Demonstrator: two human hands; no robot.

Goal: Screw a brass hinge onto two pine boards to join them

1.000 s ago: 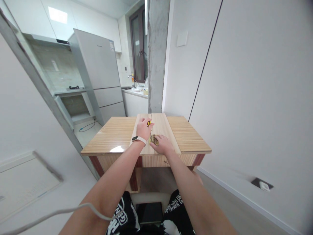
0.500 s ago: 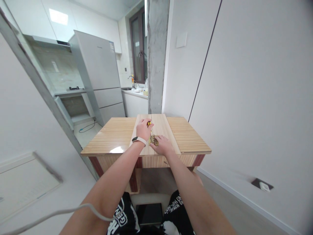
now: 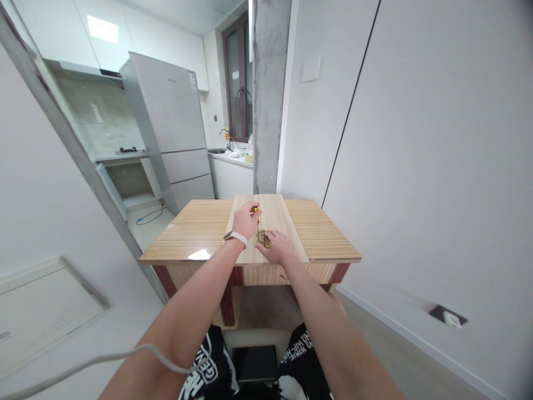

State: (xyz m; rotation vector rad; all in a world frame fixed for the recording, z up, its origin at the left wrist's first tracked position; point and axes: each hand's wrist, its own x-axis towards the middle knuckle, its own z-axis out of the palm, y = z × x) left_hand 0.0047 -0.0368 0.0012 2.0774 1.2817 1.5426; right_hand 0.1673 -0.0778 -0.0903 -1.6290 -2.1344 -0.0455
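My left hand is closed around the yellow-and-dark handle of a screwdriver. The thin shaft points down at a brass-coloured hinge; whether the tip sits in a screw is too small to tell. The hinge lies across the seam between two pale wooden boards. With its fingers over the right side of the hinge, my right hand holds it against the boards and covers part of it.
The boards rest on a wood-grain table with a drawer front. A grey cable crosses over my left forearm. A white wall stands to the right; a fridge is behind at left.
The screwdriver has turned slightly in my left hand, and its shaft shows more clearly above the hinge. My right hand stays on the hinge. The view shifts a little.
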